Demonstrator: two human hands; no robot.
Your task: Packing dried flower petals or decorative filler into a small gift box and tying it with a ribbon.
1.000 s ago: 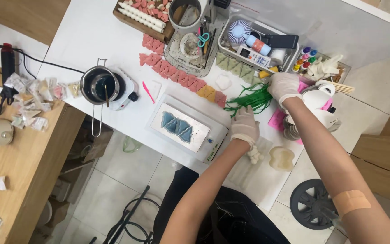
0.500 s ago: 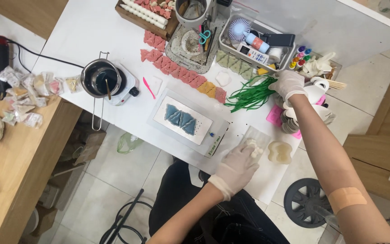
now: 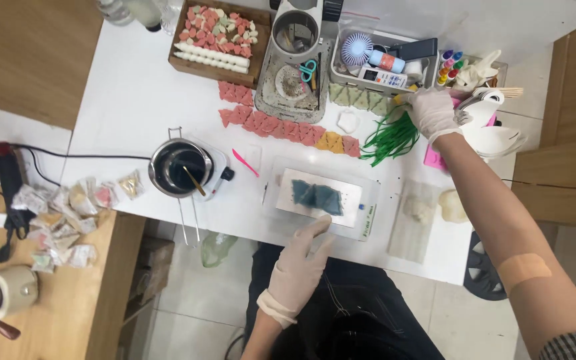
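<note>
My right hand (image 3: 433, 111), in a white glove, rests on the end of a bundle of green strips (image 3: 391, 137) on the white table (image 3: 135, 100). Whether it grips them I cannot tell for sure, but the fingers close over the end. My left hand (image 3: 298, 267), also gloved, hovers with fingers apart at the table's front edge, just below a white hot plate (image 3: 361, 220) carrying blue triangular pieces (image 3: 317, 195). It holds nothing.
A small pot on a burner (image 3: 183, 167) stands left of the plate. A row of pink and yellow triangles (image 3: 281, 127), a wooden tray (image 3: 218, 37), a basket with a small fan (image 3: 368, 57), paint bottles (image 3: 451, 67) and white moulds (image 3: 451, 205) lie around. Wrapped pieces (image 3: 68, 207) sit on a wooden bench.
My left hand has left the white mould at the right and drawn back leftward to the front of the hot plate. The view has swung right and up. My right hand stays on the green strips.
</note>
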